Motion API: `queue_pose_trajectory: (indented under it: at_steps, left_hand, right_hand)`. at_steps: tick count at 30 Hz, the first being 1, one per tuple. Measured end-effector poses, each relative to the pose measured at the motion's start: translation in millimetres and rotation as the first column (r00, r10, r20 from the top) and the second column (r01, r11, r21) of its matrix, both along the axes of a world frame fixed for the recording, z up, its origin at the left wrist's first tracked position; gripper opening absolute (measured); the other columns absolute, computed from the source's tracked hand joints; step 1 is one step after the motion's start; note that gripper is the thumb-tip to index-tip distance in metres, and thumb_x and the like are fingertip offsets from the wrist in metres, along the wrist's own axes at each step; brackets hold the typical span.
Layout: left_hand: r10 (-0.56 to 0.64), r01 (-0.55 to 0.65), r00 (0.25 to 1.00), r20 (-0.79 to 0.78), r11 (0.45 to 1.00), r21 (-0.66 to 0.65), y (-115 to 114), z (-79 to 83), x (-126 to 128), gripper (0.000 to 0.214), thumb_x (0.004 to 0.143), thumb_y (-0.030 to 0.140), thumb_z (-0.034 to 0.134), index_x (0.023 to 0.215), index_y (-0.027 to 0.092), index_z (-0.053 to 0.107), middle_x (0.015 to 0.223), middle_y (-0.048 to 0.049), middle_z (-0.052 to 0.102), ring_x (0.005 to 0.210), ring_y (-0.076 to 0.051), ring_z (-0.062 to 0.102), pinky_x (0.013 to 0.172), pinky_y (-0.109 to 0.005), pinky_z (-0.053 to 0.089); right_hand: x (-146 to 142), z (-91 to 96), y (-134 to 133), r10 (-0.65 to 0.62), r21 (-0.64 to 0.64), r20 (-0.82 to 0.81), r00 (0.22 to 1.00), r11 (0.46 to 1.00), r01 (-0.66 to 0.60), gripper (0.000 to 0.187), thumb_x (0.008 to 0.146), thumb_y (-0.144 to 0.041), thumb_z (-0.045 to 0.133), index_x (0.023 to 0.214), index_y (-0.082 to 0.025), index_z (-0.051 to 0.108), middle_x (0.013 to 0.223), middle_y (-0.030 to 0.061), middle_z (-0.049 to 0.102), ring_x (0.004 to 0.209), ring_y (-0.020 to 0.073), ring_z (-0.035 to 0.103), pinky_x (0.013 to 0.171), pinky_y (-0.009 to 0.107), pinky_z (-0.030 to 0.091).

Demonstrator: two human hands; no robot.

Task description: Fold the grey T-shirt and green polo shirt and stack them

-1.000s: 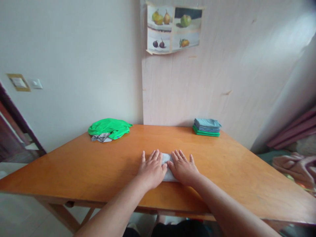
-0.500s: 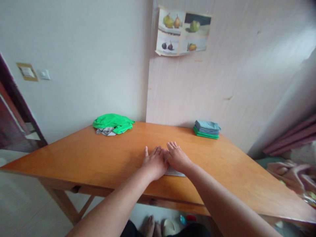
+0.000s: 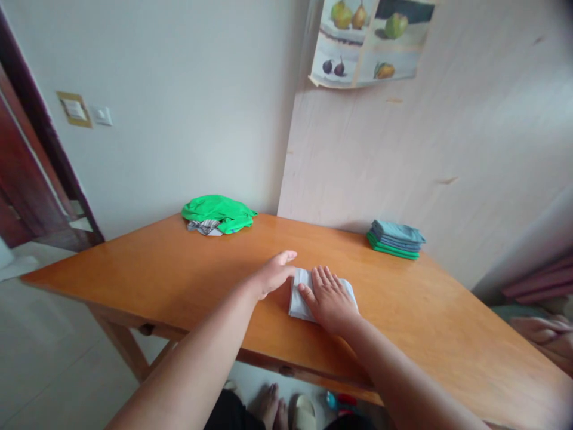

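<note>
White folded cloth (image 3: 299, 307): soft-looking fabric, flattened to a rough rectangle, it lay near the front edge of the table (image 3: 215, 260), under the right hand (image 3: 330, 301).
Table surface: orange-brown wood, smooth and faintly glossy, with rounded knobs (image 3: 286, 371) below its front edge.
Green heap (image 3: 218, 209): bright, crumpled fabric sat loosely at the far left, with grey striped fabric (image 3: 205, 227) poking out beneath it.
Folded stack (image 3: 396, 240): grey-blue layers rested squarely on green ones at the far right, near the wall panel (image 3: 358, 155).
Picture sheet (image 3: 373, 45): 4 fruit paintings on paper hung on the panel, partly cut off by the top of the view.
Floor: 1 pale slipper (image 3: 305, 413) lay beside bare feet (image 3: 270, 406).
In the way: the right hand hid the cloth's middle; the forearms crossed the table's front edge.
Left hand (image 3: 275, 276): half open and released, fingers gently bent, it hovered at the cloth's left edge; contact could not be told.
Right hand's state: spread flat, palm down on the cloth, thumb apart, pressing rather than grasping.
</note>
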State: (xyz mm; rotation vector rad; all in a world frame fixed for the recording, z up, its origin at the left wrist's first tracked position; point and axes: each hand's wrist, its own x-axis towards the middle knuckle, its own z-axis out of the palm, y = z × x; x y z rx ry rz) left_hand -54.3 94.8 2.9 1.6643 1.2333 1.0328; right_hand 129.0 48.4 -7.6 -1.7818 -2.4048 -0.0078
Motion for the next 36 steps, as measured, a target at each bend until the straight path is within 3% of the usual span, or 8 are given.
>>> queue_pose_trajectory:
  at_steps: [2,4,10,15,17,20,26,36]
  left_hand:
    - [0.172,-0.173,0.985,0.018,0.982,0.072,16,-0.7,2,0.052,0.083,0.018,0.046,0.134,0.016,0.057,0.142,-0.0101,0.058,0.132,-0.019,0.052,0.109,-0.030,0.040]
    - [0.265,-0.265,0.964,0.014,0.960,0.094,28,-3.8,3,0.046,0.088,0.016,0.041,0.131,0.016,0.058,0.138,-0.0103,0.060,0.129,-0.017,0.054,0.108,-0.030,0.040]
    - [0.357,-0.353,0.933,-0.040,0.932,0.076,43,-23.7,-5,0.036,0.090,0.015,0.044,0.121,0.016,0.062,0.129,-0.0105,0.066,0.119,-0.017,0.061,0.102,-0.029,0.044]
    - [0.371,-0.367,0.926,-0.072,0.928,0.064,49,-25.8,-8,0.032,0.092,0.018,0.045,0.117,0.016,0.063,0.122,-0.0105,0.070,0.112,-0.017,0.064,0.096,-0.027,0.046]
    - [0.363,-0.358,0.928,-0.089,0.931,0.063,48,-24.0,-8,0.031,0.092,0.018,0.045,0.117,0.016,0.064,0.121,-0.0107,0.070,0.111,-0.018,0.064,0.095,-0.027,0.046]
    - [0.333,-0.327,0.935,-0.118,0.943,0.067,46,-21.4,-7,0.031,0.089,0.017,0.047,0.115,0.015,0.064,0.119,-0.0115,0.071,0.109,-0.019,0.064,0.092,-0.027,0.047]
    - [0.256,-0.242,0.951,-0.173,0.965,0.099,40,-18.8,-3,0.025,0.086,0.018,0.051,0.106,0.017,0.066,0.111,-0.0099,0.072,0.104,-0.020,0.065,0.087,-0.027,0.047]
    - [0.241,-0.218,0.942,-0.234,0.969,0.120,36,-18.6,-1,0.025,0.087,0.021,0.050,0.108,0.019,0.065,0.111,-0.0096,0.072,0.104,-0.021,0.065,0.087,-0.028,0.047]
  right_hand:
    - [1,-0.6,0,-0.003,-0.007,0.007,1.000,1.000,0.003,0.090,0.096,-0.069,0.009,0.154,-0.003,0.030,0.160,0.0183,0.026,0.150,0.0282,0.015,0.122,0.043,0.012]
    - [4,-2.9,1,0.002,-0.018,0.015,1.000,1.000,-0.002,0.087,0.097,-0.067,0.011,0.154,-0.005,0.028,0.160,0.0172,0.025,0.151,0.0273,0.014,0.122,0.044,0.013]
    - [23,-2.5,13,0.069,-0.069,0.039,0.997,0.995,-0.067,0.073,0.101,-0.058,0.018,0.154,-0.008,0.031,0.160,0.0174,0.026,0.151,0.0275,0.011,0.121,0.047,0.018]
    - [13,14.6,31,0.015,-0.082,-0.089,0.996,0.996,-0.022,0.075,0.101,-0.057,0.012,0.151,-0.008,0.036,0.158,0.0179,0.032,0.150,0.0276,0.018,0.120,0.047,0.023]
    - [4,14.8,34,0.058,-0.082,-0.106,0.993,0.994,-0.067,0.075,0.101,-0.057,0.010,0.151,-0.007,0.036,0.158,0.0171,0.033,0.150,0.0265,0.018,0.120,0.046,0.023]
    - [-6,6.3,32,0.129,-0.090,-0.052,0.990,0.987,-0.134,0.075,0.102,-0.054,0.010,0.151,-0.005,0.035,0.158,0.0178,0.032,0.150,0.0265,0.015,0.121,0.047,0.020]
    - [-13,-2.3,21,0.086,-0.052,0.026,0.996,0.995,-0.085,0.075,0.101,-0.053,0.012,0.152,-0.002,0.031,0.161,0.0171,0.024,0.151,0.0248,0.012,0.122,0.046,0.018]
    - [-20,0.9,19,0.042,-0.048,0.076,0.996,0.998,-0.039,0.067,0.099,-0.048,0.025,0.152,-0.008,0.034,0.158,0.0138,0.033,0.148,0.0246,0.024,0.121,0.043,0.021]
